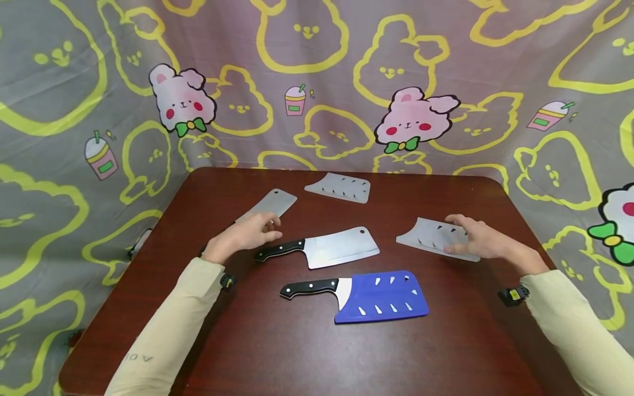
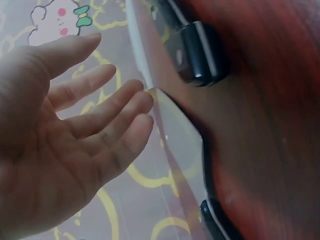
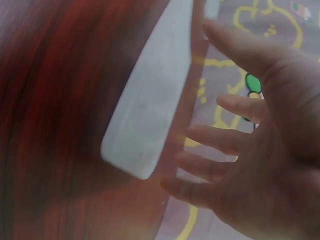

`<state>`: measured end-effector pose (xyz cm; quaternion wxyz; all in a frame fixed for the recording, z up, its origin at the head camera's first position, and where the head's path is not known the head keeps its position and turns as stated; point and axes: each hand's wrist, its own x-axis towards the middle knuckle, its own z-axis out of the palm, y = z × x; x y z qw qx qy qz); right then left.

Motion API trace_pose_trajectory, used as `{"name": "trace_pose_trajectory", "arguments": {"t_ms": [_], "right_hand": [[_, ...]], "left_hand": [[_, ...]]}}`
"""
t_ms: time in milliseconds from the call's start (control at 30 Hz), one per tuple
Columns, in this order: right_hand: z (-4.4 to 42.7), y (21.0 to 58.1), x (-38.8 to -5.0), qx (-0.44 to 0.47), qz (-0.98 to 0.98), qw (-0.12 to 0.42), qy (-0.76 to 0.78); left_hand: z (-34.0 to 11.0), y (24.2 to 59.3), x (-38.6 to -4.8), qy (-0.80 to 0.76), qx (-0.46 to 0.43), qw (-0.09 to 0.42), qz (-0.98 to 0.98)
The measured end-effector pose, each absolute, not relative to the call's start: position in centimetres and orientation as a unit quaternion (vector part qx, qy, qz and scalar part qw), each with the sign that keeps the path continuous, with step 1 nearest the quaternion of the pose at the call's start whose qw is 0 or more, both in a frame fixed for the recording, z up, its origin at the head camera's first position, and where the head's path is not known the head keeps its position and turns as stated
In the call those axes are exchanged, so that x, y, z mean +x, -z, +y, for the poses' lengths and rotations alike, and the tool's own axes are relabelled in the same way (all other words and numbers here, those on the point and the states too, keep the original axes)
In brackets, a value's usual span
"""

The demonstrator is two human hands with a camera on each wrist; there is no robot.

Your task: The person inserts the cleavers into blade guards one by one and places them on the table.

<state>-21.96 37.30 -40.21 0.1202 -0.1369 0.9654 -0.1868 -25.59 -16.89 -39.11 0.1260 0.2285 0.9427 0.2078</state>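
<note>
My left hand [image 1: 250, 231] hovers between two bare cleavers, its fingers loosely bent around nothing. The farther cleaver [image 1: 277, 202] has its handle hidden behind that hand; the nearer cleaver [image 1: 342, 247] lies with its black handle [image 1: 279, 250] just right of the fingers. In the left wrist view, the palm and fingers [image 2: 75, 135] stand apart from a shiny blade [image 2: 187, 137]. Over a pale blade sheath [image 1: 428, 235] on the right is my right hand [image 1: 482, 239], thumb and fingers spread. The right wrist view shows a gap between that hand and the sheath [image 3: 147, 105].
A third cleaver, its blade inside a blue sheath [image 1: 381, 297], lies nearest the front. Another pale sheath [image 1: 342, 187] is at the back of the dark red table [image 1: 307, 357]. A patterned curtain [image 1: 327, 49] hangs behind and on both sides.
</note>
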Motion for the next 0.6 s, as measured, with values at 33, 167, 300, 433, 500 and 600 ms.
{"name": "trace_pose_trajectory", "arguments": {"t_ms": [33, 167, 300, 433, 500, 600], "right_hand": [[37.4, 40.4, -22.0, -0.138, 0.966, 0.121, 0.184], [37.6, 41.0, -22.2, -0.143, 0.964, 0.126, 0.183], [37.9, 41.5, -22.3, -0.142, 0.964, 0.13, 0.185], [38.2, 42.1, -22.5, -0.143, 0.962, 0.144, 0.182], [38.3, 42.4, -22.5, -0.147, 0.963, 0.14, 0.176], [38.4, 42.6, -22.6, -0.143, 0.968, 0.129, 0.162]], "left_hand": [[-16.8, 39.2, -25.6, -0.207, 0.224, 0.133, 0.943], [-16.3, 39.6, -25.6, -0.191, 0.221, 0.157, 0.943], [-15.9, 40.1, -25.5, -0.145, 0.224, 0.171, 0.948], [-15.7, 40.4, -25.2, -0.133, 0.223, 0.184, 0.948], [-15.4, 40.3, -25.0, -0.135, 0.22, 0.191, 0.947], [-15.0, 40.4, -25.0, -0.118, 0.223, 0.197, 0.947]]}}
